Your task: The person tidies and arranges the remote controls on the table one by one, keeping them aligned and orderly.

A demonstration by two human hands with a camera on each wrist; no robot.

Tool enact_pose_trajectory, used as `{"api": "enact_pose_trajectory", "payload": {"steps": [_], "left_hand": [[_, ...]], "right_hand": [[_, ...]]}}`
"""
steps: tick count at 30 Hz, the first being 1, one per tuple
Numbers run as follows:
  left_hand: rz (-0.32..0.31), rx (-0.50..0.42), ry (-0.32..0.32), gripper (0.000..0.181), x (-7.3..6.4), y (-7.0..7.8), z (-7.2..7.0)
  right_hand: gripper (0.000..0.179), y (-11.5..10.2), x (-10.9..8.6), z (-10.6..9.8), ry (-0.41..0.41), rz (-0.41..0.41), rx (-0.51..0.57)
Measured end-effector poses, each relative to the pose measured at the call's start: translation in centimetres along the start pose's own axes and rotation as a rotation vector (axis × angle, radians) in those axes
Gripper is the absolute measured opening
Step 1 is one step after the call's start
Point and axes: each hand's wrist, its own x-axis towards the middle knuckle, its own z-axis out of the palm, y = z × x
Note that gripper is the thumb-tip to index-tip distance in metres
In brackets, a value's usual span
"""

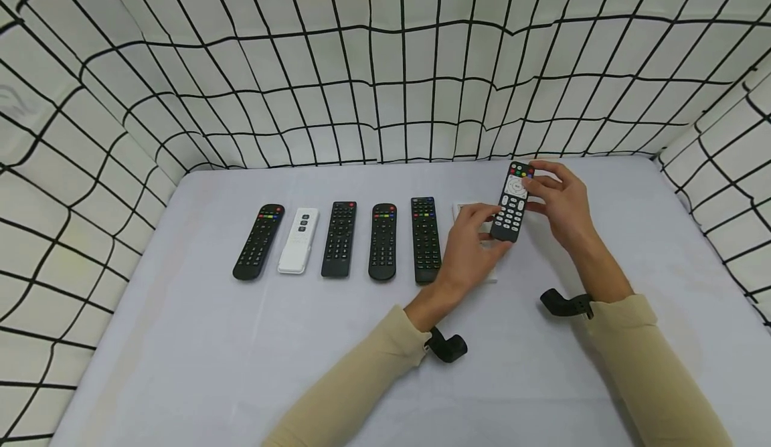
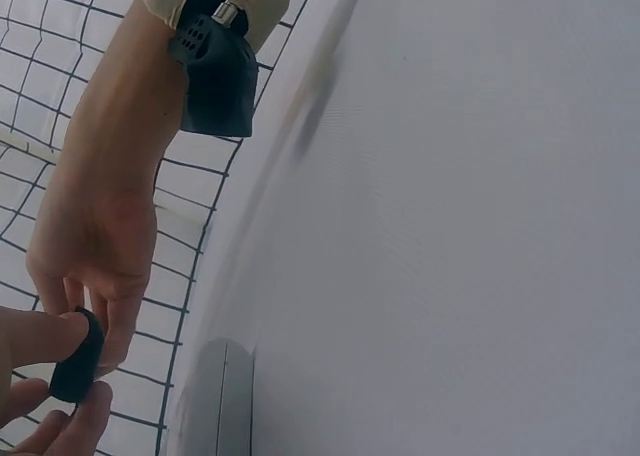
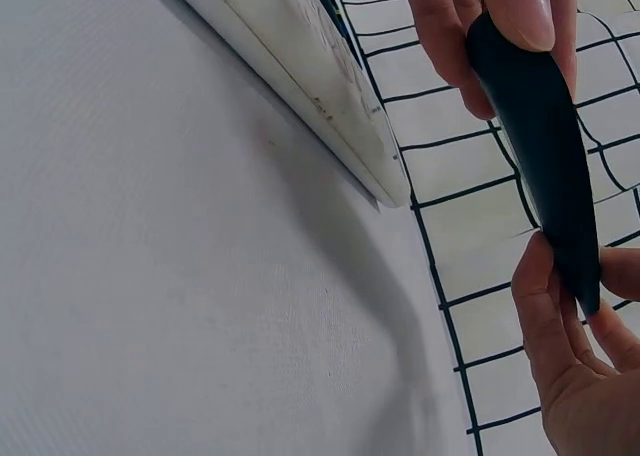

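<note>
A black remote control (image 1: 512, 206) with white buttons and a white round pad is held up above the table at the right. My left hand (image 1: 472, 246) grips its lower end between thumb and fingers. Its upper end is pinched by my right hand (image 1: 563, 203). In the right wrist view the dark remote (image 3: 540, 156) shows side-on, with fingers of both hands at its two ends. Behind my left hand lies a white remote (image 1: 460, 211), mostly hidden in the head view; the right wrist view shows a white remote (image 3: 300, 66) on the cloth.
To the left lie several more remotes in a row: black ones (image 1: 259, 243) (image 1: 339, 239) (image 1: 382, 243) (image 1: 426, 239) and a white one (image 1: 298, 241). White cloth (image 1: 241, 367) covers the table. Black wire grid (image 1: 373, 85) encloses its back and sides.
</note>
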Motion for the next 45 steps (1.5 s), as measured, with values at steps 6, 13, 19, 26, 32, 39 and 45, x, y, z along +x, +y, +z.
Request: {"api": "enact_pose_trajectory", "payload": {"steps": [6,13,19,26,32,39,45], "left_hand": [[0.045,-0.005,-0.003,0.059,-0.5,0.2,0.6],[0.036,0.027,-0.021,0.058,-0.8,0.3,1.5],[0.062,0.082,-0.014,0.057,-1.3,0.4,2.0],[0.044,0.120,-0.021,0.054,-1.6,0.5,2.5],[0.046,0.193,-0.028,0.051,-1.7,0.7,2.7],[0.042,0.333,-0.053,0.049,-1.8,1.0,2.9],[0.038,0.458,-0.089,0.049,-2.0,1.0,3.0]], "right_hand": [[0.040,-0.2,-0.2,-0.5,-0.041,0.014,-0.063],[0.049,-0.3,-0.4,-0.8,-0.070,0.036,-0.278],[0.052,-0.4,-0.5,-1.1,-0.115,0.047,-0.351],[0.055,-0.1,-0.5,-1.7,-0.160,0.049,-0.426],[0.055,0.2,-0.4,-1.9,-0.188,0.062,-0.461],[0.056,0.5,-0.4,-2.0,-0.228,0.108,-0.469],[0.056,1.1,-0.4,-2.3,-0.253,0.115,-0.485]]}}
